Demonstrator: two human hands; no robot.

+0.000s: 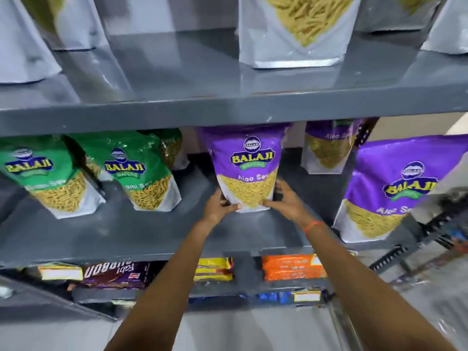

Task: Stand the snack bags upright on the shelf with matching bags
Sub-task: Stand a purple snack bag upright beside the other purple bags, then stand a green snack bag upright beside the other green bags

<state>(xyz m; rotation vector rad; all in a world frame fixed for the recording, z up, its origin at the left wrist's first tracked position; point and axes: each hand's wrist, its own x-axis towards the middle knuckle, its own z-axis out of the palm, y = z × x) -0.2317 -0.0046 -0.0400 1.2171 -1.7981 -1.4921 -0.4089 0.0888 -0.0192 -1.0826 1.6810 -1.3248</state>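
Observation:
A purple Balaji Aloo Sev bag (247, 163) stands upright in the middle of the grey middle shelf (126, 239). My left hand (219, 207) grips its lower left corner and my right hand (285, 201) grips its lower right corner. Another purple Aloo Sev bag (390, 191) stands at the front right, and a third (329, 148) stands further back between them. Two green Balaji bags (44, 178) (141, 173) stand on the left of the same shelf.
The upper shelf (228, 107) carries several silver-bottomed snack pouches (296, 31). Below, the lower shelf holds flat packs: brown (114, 274), yellow (214, 269) and orange (291, 267). A metal rack part (395, 254) juts out at the right.

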